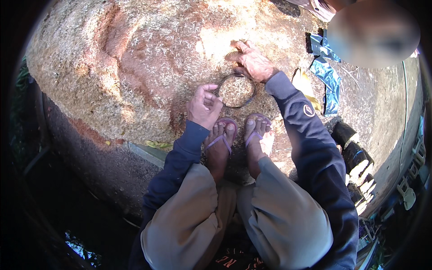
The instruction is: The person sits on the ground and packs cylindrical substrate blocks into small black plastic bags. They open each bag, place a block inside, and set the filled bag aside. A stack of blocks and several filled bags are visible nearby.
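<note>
A round black plastic bag (253,97), seen from above, is filled to near its thin rim with pale brown chaff-like material. It stands on the ground just beyond my feet. My left hand (204,107) is at the bag's left side, fingers curled and thumb and forefinger at the rim. Beyond the bag's far right edge is my right hand (254,62), with its fingers spread toward the left over the loose material and its thumb close to the rim. Around both hands spreads a large heap of this brown and straw-coloured material (157,58).
My sandalled feet (218,139) are close to the bag. Several filled black bags (355,155) stand at right. Shiny blue wrapping (327,78) and a yellowish leaf (305,87) lie nearer. Another person (317,8) is at the upper right. A ledge edge (146,153) runs at lower left.
</note>
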Demonstrator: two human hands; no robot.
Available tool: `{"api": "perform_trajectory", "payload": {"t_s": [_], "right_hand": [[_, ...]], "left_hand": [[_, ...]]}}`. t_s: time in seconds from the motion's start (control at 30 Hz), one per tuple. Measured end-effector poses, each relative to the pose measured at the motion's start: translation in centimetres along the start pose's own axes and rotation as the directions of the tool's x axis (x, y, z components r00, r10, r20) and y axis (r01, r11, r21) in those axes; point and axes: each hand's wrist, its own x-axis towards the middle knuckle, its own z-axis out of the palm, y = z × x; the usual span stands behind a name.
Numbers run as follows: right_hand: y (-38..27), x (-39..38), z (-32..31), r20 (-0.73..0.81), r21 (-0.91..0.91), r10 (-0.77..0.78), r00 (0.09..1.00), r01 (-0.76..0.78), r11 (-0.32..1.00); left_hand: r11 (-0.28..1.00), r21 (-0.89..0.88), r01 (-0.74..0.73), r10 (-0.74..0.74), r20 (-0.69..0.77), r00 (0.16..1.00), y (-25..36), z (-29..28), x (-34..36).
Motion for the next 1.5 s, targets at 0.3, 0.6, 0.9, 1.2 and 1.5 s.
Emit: {"api": "perform_trajectory", "payload": {"t_s": [0.3,0.6,0.9,1.2,1.5], "right_hand": [[0.0,-2.9,-0.6,-0.212,0.117,0.134,0.968,-0.111,0.987],[0.0,-3.6,0.4,0.147,0.821,0.522,0.84,-0.398,0.41],[0.1,-4.4,1.3,-0.148,0.161,0.277,0.949,-0.253,0.954],[-0.4,-4.5,-1.1,-0.149,0.649,0.392,0.908,-0.209,0.731],[-9.5,-6.9,-9.1,-0.081,0.406,0.204,0.976,-0.154,0.901]], "left_hand": [[1.0,0.004,0.031,-0.031,0.039,0.999,0.2,0.0,0.1],[1.0,-0.007,0.021,-0.021,0.031,0.999,0.1,-0.3,0.1],[0.998,-0.062,0.026,-0.026,0.0,1.0,0.0,0.4,0.3],[0.999,-0.049,0.019,-0.019,0.005,1.0,-0.2,-0.1,0.2],[0.997,-0.061,0.047,-0.046,0.012,0.999,0.2,0.3,0.4]]}}
